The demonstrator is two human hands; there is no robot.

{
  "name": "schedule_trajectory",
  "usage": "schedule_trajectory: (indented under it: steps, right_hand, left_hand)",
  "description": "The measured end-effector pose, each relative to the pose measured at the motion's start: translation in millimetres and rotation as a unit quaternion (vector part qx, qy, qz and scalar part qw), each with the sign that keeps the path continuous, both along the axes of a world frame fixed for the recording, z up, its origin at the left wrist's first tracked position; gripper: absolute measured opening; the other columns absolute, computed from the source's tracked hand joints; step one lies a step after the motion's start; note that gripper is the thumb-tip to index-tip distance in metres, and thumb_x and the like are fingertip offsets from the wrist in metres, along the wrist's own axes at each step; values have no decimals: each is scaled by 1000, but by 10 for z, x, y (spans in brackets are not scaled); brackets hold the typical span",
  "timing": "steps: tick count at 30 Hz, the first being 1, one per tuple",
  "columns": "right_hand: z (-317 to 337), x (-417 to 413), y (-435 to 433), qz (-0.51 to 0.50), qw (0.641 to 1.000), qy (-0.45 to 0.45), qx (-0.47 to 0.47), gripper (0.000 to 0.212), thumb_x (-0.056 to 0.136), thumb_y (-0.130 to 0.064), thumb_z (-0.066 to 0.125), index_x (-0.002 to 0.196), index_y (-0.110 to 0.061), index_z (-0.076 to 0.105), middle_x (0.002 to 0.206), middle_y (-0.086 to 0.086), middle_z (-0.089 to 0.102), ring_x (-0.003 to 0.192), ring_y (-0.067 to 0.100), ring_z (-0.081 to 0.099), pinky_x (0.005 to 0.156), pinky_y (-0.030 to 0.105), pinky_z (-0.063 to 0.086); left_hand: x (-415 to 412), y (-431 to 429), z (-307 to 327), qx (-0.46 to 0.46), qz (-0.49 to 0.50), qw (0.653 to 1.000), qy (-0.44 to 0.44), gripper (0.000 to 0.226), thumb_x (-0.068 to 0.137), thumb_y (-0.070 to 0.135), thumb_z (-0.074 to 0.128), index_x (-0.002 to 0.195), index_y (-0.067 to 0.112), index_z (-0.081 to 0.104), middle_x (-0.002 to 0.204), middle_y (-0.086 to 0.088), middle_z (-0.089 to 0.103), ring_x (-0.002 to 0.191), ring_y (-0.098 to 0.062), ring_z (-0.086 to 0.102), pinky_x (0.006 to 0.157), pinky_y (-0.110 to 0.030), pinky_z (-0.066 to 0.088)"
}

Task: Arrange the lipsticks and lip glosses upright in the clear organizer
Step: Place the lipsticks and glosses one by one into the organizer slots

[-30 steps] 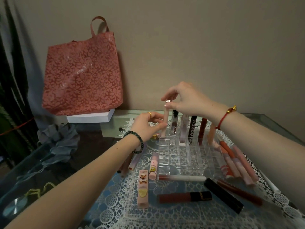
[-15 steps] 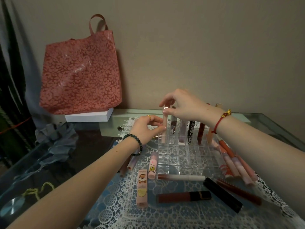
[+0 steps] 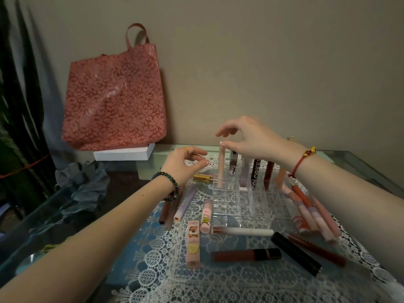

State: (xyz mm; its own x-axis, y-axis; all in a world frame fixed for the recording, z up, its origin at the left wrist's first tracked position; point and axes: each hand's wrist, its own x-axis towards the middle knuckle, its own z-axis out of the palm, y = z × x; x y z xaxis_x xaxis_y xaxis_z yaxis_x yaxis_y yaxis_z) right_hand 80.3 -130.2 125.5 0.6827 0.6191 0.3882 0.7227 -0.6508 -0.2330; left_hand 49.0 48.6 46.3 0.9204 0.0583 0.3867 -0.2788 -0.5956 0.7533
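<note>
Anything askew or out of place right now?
Nothing stands out. The pink tube stands upright in the back-left cell of the organizer, under the right hand; loose tubes lie flat around it.

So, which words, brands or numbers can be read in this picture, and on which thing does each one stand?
"COLORKEY": printed lengthwise on the black tube standing upright in the clear organizer; the last letter is partly cut off by the wrist.
Small print near the far end of the pink boxed tube with cartoon pictures: too small to read.
No other text can be read; the other tubes show no legible label.
</note>
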Motion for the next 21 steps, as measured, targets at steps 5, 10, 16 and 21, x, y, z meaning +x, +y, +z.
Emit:
schedule_trajectory:
  steps: [5,10,16,21]
  right_hand:
    - [-28,-151,-49,17,1000,-11,20,23,85,-26,58,108,-26,60,102,-13,55,90,0,44,81,20,32]
    - [-134,-346,-90,25,999,-11,37,22,85,-26,57,107,-28,60,100,-17,52,96,-1,45,86,19,30]
    - [-410,-530,-82,32,999,9,37,25,84,-29,57,109,-32,57,112,-19,50,106,-6,38,97,19,22]
    - [-708,-629,-31,38,997,64,30,28,83,-29,56,111,-33,55,119,-14,53,108,-5,38,101,22,25]
  left_hand:
    - [-102,174,12,23,38,999,-4,14,78,26,69,91,26,64,78,15,64,89,-5,60,84,-23,42]
    - [-216,319,-52,45,73,996,0,13,78,25,69,88,28,62,74,20,61,87,-7,59,82,-23,42]
    - [-358,459,-208,64,116,991,30,12,78,27,68,89,28,64,76,19,63,88,-8,60,88,-29,46]
    - [-446,417,-359,153,146,977,39,15,79,34,64,93,29,67,88,12,68,91,-13,63,92,-39,46]
